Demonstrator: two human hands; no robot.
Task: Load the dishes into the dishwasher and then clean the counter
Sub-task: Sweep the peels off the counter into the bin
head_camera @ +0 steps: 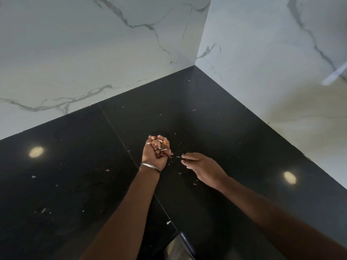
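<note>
You stand at a corner of a glossy black surface point(78, 181) backed by white marble walls point(93, 44). Your left hand point(155, 153), palm up and cupped, holds a heap of pinkish peels point(160, 147). Your right hand point(199, 166) hovers just beside it, palm down, fingers relaxed and holding nothing. Small scraps point(43, 210) lie scattered over the surface. The risk: the heap sits high, so tilting your left hand would likely spill peels back. The heap has no clear long axis; your left hand's fingers point away from you towards the corner.
</note>
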